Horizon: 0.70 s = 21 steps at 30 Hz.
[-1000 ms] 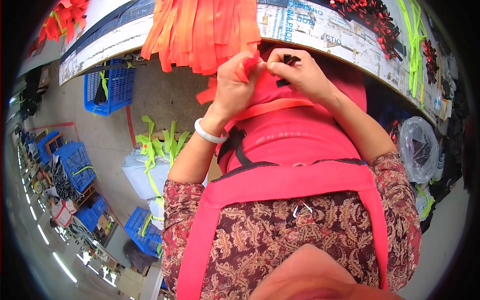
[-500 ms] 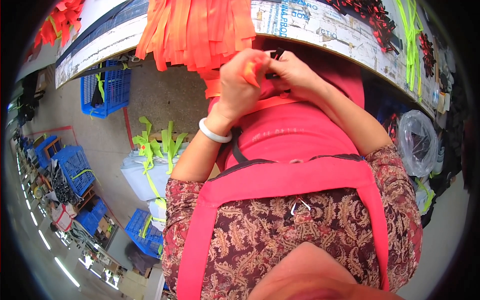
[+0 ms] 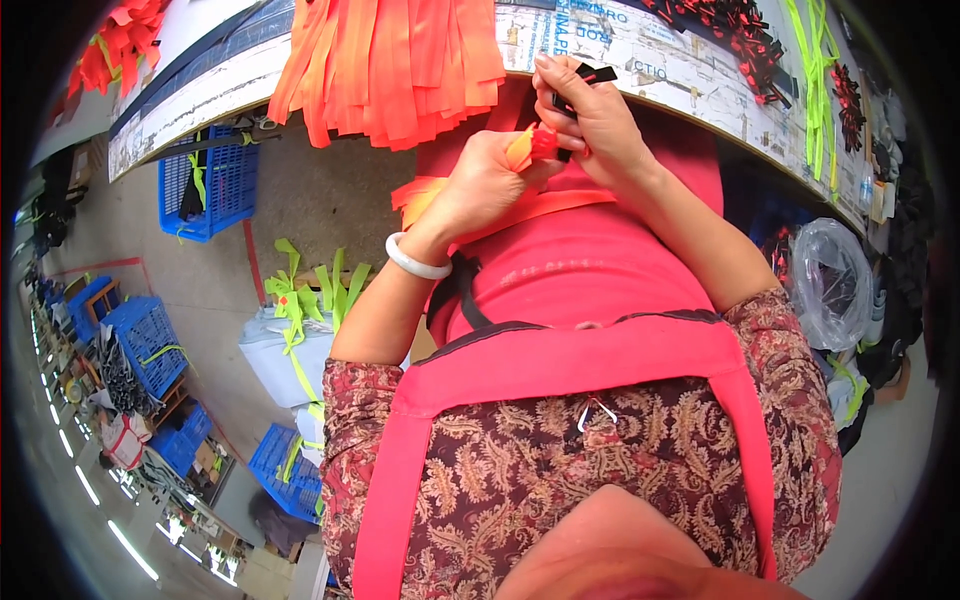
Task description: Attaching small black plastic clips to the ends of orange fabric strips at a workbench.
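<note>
— What is seen around the hands?

— A workshop floor is seen below and to the left of them, with blue crates [image 3: 205, 180] and neon-green straps [image 3: 300, 300] piled there. A long workbench [image 3: 680, 60] is curved across just above the hands, and a bundle of orange straps [image 3: 390, 60] is draped over its edge, up and to the left of them.

— How are the hands placed?

— The left hand [image 3: 480, 185] is closed around the folded end of an orange strap [image 3: 520, 150]; a white bangle [image 3: 415, 262] is worn on that wrist. The right hand [image 3: 590, 115] is closed too, its fingers pinched on a small black clip [image 3: 590, 78] and on the strap's tip.

— And where is the strap?

— It is held between both hands, just under the bench edge, and its free length is trailed down and left across the pink apron [image 3: 580, 270].
</note>
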Tool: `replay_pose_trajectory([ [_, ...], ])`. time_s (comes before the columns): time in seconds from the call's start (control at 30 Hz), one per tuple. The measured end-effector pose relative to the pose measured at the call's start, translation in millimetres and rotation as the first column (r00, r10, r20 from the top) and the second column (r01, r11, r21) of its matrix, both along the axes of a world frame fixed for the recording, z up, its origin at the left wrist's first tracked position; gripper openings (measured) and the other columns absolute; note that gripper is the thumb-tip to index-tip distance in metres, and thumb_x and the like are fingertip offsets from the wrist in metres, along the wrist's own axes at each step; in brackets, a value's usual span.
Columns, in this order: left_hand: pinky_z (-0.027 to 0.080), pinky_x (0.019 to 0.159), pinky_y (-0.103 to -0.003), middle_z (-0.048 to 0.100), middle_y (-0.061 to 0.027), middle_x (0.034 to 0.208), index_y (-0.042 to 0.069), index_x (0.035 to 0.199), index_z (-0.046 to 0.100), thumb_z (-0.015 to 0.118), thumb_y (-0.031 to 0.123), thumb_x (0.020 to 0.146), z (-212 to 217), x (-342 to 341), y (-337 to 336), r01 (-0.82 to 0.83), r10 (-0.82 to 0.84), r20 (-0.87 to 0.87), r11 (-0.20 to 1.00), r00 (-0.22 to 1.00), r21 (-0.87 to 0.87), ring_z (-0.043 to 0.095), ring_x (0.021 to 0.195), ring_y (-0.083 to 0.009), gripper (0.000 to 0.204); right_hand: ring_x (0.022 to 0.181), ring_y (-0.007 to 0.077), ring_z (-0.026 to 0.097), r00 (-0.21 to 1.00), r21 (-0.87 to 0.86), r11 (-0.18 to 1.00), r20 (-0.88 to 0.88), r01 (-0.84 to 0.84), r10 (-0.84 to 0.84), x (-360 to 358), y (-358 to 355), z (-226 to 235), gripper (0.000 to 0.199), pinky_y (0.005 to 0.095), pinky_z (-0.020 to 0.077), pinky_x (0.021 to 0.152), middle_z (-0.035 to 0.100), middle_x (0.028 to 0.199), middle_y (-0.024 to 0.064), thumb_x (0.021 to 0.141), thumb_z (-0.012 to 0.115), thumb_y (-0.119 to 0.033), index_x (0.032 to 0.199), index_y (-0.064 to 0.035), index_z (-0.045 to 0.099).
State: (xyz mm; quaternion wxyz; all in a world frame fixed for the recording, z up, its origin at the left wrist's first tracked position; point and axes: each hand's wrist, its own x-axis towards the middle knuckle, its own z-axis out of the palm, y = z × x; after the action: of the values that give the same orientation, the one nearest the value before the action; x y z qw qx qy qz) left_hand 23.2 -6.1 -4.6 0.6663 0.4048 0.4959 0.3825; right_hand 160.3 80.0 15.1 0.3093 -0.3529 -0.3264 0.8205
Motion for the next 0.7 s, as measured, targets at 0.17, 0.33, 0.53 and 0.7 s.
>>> replay_pose_trajectory([
  [0.17, 0.046, 0.061, -0.022, 0.063, 0.0009, 0.073, 0.001, 0.088, 0.065, 0.068, 0.006, 0.085, 2.4, -6.8, -1.6, -0.157, 0.158, -0.024, 0.987, 0.987, 0.036, 0.056, 0.068, -0.0056, 0.006, 0.046, 0.0015, 0.029, 0.998, 0.104, 0.992, -0.019, 0.065, -0.063, 30.3, 35.8, 5.7, 0.020, 0.0188, 0.0218, 0.040, 0.037, 0.058, -0.0047, 0.097, 0.055, -0.021, 0.091, -0.0034, 0.061],
  [0.33, 0.047, 0.063, -0.023, 0.064, 0.0018, 0.075, 0.001, 0.090, 0.066, 0.069, 0.008, 0.085, -3.8, -21.8, -2.2, -0.122, 0.149, -0.165, 0.979, 0.975, 0.161, 0.056, 0.068, -0.0055, 0.009, 0.054, 0.0020, 0.041, 0.883, 0.590, 0.745, 0.469, -0.311, -0.002, 43.5, 25.4, 10.7, 0.026, 0.0196, 0.0330, 0.048, 0.052, 0.065, -0.0029, 0.094, 0.060, -0.026, 0.096, -0.0005, 0.067],
  [0.53, 0.047, 0.065, -0.024, 0.066, 0.0006, 0.078, 0.001, 0.097, 0.068, 0.067, 0.008, 0.087, 4.3, -11.5, -1.2, -0.083, 0.116, -0.157, 0.976, 0.981, 0.202, 0.057, 0.071, -0.0054, 0.013, 0.066, 0.0061, 0.057, 0.883, 0.524, 0.763, 0.451, -0.379, 0.129, 25.9, -9.0, -3.9, 0.021, 0.0235, 0.0472, 0.063, 0.061, 0.072, 0.0029, 0.091, 0.065, -0.020, 0.088, 0.0002, 0.061],
  [0.7, 0.048, 0.066, -0.022, 0.066, -0.0003, 0.078, 0.001, 0.100, 0.069, 0.065, 0.005, 0.088, 0.2, -18.8, -4.4, -0.272, 0.301, -0.111, 0.937, 0.947, 0.220, 0.058, 0.072, -0.0061, 0.013, 0.057, -0.0001, 0.049, 0.941, 0.197, 0.957, 0.305, -0.214, 0.148, 31.5, 7.8, -0.4, 0.018, 0.0160, 0.0294, 0.044, 0.067, 0.079, 0.0026, 0.092, 0.064, -0.023, 0.087, -0.0075, 0.058],
])
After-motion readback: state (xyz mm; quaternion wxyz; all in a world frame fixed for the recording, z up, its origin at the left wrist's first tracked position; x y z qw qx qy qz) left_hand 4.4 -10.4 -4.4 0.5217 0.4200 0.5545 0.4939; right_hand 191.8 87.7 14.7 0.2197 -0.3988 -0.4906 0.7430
